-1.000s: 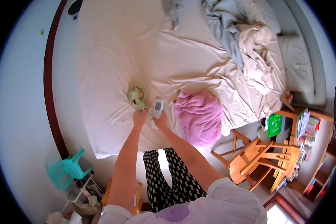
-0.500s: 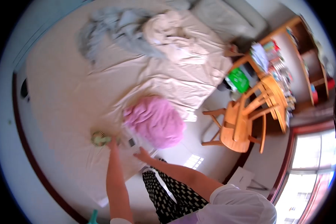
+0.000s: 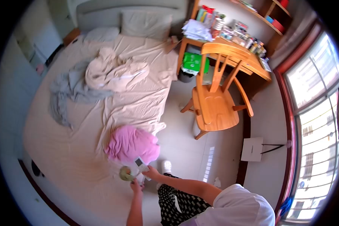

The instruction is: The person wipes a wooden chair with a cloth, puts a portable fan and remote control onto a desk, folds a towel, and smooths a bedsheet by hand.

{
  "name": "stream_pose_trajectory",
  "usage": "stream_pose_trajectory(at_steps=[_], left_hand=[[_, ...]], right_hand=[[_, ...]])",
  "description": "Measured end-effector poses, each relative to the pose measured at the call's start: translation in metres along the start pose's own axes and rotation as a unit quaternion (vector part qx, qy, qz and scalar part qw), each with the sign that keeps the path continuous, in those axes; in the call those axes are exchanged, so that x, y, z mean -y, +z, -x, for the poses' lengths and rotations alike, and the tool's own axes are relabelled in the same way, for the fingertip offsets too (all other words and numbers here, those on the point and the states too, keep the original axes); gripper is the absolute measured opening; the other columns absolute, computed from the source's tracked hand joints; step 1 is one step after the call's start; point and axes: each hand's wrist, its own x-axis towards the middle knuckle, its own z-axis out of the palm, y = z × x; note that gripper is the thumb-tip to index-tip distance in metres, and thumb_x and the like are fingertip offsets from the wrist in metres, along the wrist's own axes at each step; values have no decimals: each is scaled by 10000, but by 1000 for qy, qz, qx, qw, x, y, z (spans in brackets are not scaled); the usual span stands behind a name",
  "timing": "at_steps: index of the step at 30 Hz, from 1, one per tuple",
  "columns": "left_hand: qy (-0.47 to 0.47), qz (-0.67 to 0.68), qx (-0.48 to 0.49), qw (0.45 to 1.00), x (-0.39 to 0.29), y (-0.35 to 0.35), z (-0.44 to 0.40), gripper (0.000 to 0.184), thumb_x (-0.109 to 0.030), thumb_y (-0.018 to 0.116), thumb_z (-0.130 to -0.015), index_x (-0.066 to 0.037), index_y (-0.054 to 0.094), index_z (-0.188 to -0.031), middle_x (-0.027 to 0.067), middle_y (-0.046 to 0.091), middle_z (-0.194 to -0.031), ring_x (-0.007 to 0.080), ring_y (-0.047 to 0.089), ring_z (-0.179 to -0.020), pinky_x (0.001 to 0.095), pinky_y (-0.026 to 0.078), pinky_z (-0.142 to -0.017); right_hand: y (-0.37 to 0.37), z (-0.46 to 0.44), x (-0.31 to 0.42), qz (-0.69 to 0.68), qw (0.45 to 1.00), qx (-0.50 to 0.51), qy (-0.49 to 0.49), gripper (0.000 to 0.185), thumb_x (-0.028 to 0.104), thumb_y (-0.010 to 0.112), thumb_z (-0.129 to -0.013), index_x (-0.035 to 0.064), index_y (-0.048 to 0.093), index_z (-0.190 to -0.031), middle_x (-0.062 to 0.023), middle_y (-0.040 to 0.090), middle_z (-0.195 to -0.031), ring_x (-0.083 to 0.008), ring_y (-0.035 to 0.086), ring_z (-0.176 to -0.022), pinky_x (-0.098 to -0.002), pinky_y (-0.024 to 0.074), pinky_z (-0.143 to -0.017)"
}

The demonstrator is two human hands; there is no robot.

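Note:
My left hand (image 3: pixel 136 185) is closed on the handle of a small green fan (image 3: pixel 125 173), held low over the bed's near edge. Just to the right, my right hand (image 3: pixel 151 173) grips a white remote (image 3: pixel 140 164) with a grey screen, its screen end tilted up and left. The remote overlaps the lower edge of a bunched pink blanket (image 3: pixel 132 144) lying on the bed. Both hands are close together, with the fan head left of the remote.
Beige sheets cover the bed (image 3: pixel 71 150), with grey and beige bedding (image 3: pixel 113 73) heaped farther back. A wooden chair (image 3: pixel 216 105) stands by a cluttered desk (image 3: pixel 260 69). A white box (image 3: pixel 252 149) is against the wall near the barred window (image 3: pixel 316 132).
The view has swung right toward the desk and window. My legs and body have turned that way. The remote, lying apart from my open right hand half a second ago, is now held in it.

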Motion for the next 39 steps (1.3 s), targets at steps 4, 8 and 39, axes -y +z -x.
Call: stream_pose_trajectory(at_steps=[4,8,39], left_hand=[[22,-80,45,996,3,92,61,332,-334,586,-848,-57,421,-922,81,531,-713,180,550,-476,271,399,-352],[60,-125,130,982,-21,199,128,349,-257,562,-869,-7,371,-1021,103,546,-790,188,587,-508,268,432,-363],[95,-224,491,837,90,957,363,253,-227,567,-892,-60,387,-952,31,515,-722,118,535,-484,234,395,-377]], right_hand=[[-77,36,23,-26,998,-60,-1,542,280,703,-765,-32,487,-1151,-147,645,-931,-205,631,-825,-335,502,-697],[-175,78,50,-152,981,-124,6,540,279,707,-767,-27,492,-1157,-137,641,-943,-189,619,-849,-317,509,-726],[-934,235,6,-400,830,-335,-198,472,36,617,-799,47,444,-1237,-73,584,-1078,-178,554,-1002,-326,432,-881]])
